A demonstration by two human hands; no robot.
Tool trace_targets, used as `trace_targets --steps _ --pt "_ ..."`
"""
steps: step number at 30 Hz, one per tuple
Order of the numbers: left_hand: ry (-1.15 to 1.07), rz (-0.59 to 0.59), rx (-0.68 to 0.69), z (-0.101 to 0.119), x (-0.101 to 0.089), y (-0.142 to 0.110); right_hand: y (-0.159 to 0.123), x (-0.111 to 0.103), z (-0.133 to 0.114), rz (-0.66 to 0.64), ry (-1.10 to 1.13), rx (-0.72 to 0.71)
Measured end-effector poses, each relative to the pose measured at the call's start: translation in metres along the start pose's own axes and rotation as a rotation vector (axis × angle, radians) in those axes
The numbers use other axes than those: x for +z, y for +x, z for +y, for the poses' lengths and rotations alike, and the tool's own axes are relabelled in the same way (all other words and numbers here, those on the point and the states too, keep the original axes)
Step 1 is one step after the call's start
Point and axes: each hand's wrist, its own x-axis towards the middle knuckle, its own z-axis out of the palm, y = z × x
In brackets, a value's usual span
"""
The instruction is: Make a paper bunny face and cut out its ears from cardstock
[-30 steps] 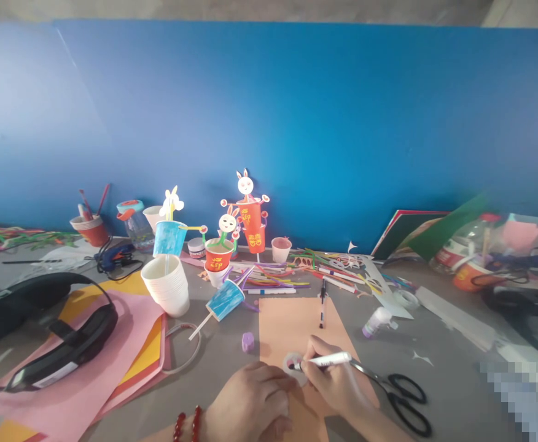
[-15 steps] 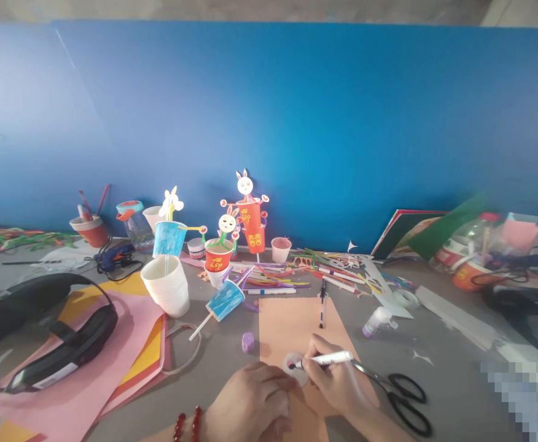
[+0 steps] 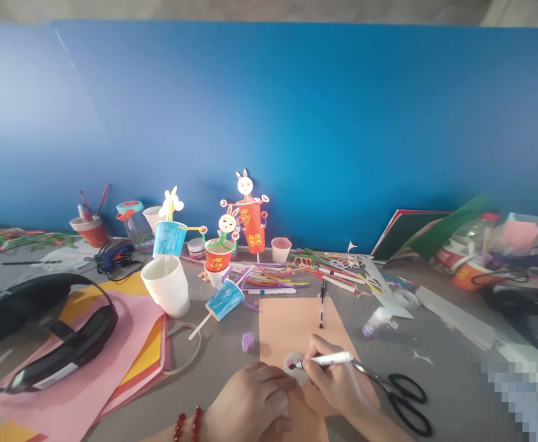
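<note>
A white marker (image 3: 328,359) is gripped in my right hand (image 3: 336,383), its dark tip on a small round white paper cutout (image 3: 291,361) that carries a pinkish-red patch. My left hand (image 3: 255,396) is closed, palm down, with its fingertips pressing the cutout's near left edge; part of the cutout is hidden under the fingers. Both hands rest over a sheet of orange paper (image 3: 292,319). Black-handled scissors (image 3: 407,393) lie just right of my right hand, their blades partly hidden behind it. A black pen (image 3: 322,304) lies on the sheet's far part.
Left are a headset (image 3: 61,350), coloured paper (image 3: 126,331) and stacked white cups (image 3: 167,288). A blue cup (image 3: 225,301) on a stick and a purple block (image 3: 247,342) lie nearer. Rabbit-topped cup figures (image 3: 250,221) stand behind. A glue bottle (image 3: 377,322) lies right; coloured strips (image 3: 278,279) lie behind the sheet.
Barely anything differs. The marker in my right hand shifts very slightly over the cutout, while my left hand stays in place.
</note>
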Motion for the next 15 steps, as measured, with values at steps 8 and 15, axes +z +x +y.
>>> trace_targets --steps 8,15 --pt "0.003 0.015 0.012 -0.0002 -0.0004 -0.0012 -0.0008 0.0021 0.005 0.01 0.016 -0.001" --pt "0.004 0.06 0.032 -0.0005 0.0025 0.0006 0.0006 0.0023 0.0045 0.092 0.281 0.055"
